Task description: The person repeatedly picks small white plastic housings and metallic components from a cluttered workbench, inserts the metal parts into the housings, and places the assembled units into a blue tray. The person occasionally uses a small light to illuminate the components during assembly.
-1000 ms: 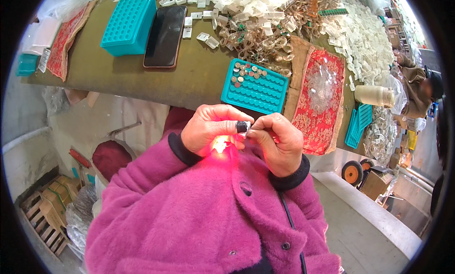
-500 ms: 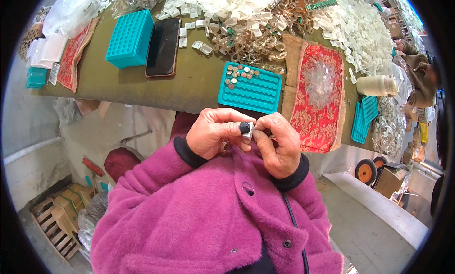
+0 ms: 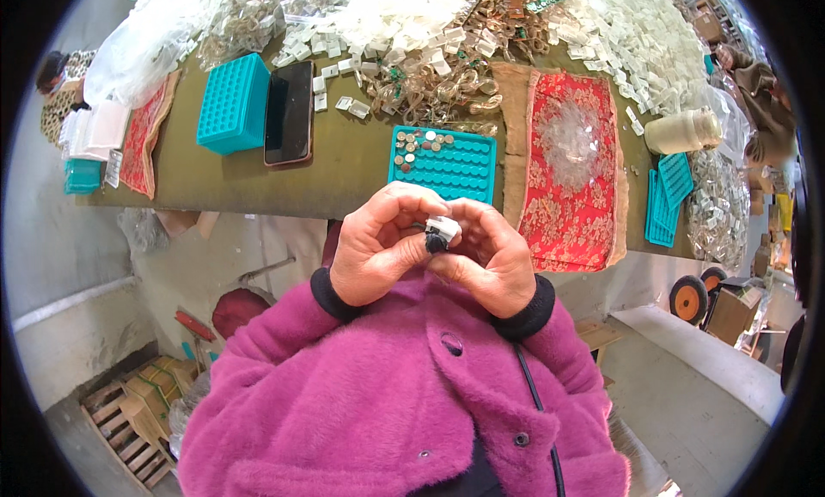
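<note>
Small white casing (image 3: 445, 225) is pinched between thumb and fingers of left hand (image 3: 376, 246), right hand (image 3: 491, 260) curled close opposite, its contact partly hidden; judged light, stiff, slick, best gripped by its edges; teal tray (image 3: 464, 166) just beyond both.

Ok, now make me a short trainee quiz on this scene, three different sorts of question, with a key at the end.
1. Multiple choice: what lies just right of the teal block with round holes? (a) a cream cylinder (b) a dark phone (c) an orange wheel

2. True or false: the small white piece is between the left hand and the right hand.

3. Fill in: the small discs cluster toward the upper ____ of the shallow teal tray.

Key: 1. b; 2. true; 3. left
</note>
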The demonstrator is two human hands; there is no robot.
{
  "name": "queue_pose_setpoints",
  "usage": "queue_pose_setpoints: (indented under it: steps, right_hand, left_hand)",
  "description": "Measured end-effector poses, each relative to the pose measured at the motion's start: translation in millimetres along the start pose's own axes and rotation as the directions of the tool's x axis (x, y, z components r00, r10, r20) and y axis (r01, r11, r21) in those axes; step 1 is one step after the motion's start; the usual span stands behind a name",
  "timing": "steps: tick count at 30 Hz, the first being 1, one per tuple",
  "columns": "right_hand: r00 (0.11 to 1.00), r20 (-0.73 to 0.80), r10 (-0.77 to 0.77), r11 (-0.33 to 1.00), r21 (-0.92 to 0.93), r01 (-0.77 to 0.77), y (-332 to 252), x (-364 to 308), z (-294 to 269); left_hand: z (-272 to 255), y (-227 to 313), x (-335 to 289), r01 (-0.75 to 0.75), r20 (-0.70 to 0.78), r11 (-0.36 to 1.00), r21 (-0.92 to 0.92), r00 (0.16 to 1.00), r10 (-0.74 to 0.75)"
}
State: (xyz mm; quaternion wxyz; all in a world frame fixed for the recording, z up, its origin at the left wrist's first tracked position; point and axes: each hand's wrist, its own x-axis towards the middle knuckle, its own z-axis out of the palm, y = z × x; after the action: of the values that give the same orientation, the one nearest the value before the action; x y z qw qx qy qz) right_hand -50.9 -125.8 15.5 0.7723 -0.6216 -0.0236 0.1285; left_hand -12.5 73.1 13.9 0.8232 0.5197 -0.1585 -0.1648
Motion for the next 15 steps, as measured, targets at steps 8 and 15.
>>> queue_pose_setpoints:
  steps: [8, 15]
  right_hand:
    - [0.989, -0.045, 0.142, 0.989, 0.053, -0.14, -23, -5, -6]
    - [0.986, -0.012, 0.165, 0.975, 0.151, -0.162, -26, 4, -1]
  left_hand:
    - [-11, -6, -6, 0.308, -0.086, 0.905, -0.292, 0.935, -0.345]
    - [-22, -12, -9, 0.365, 0.011, 0.764, -0.533, 0.905, -0.425]
